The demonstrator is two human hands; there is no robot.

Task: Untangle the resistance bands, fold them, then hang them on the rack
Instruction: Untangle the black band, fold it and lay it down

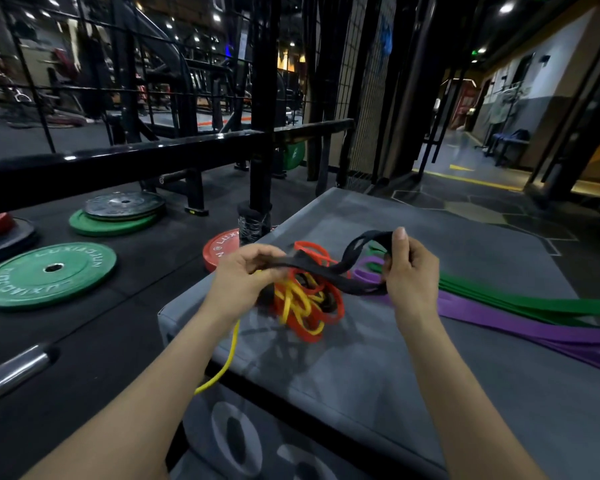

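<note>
Both hands — left hand (243,271), right hand (407,268) — pinch the black band (326,271); a hard pull may tighten the red-yellow knot (305,306).

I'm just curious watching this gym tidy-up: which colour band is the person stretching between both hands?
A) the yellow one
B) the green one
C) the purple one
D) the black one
D: the black band runs from the left hand to the right hand, lifted over the red and yellow tangle, while the green band and purple band lie on the grey box.
</note>
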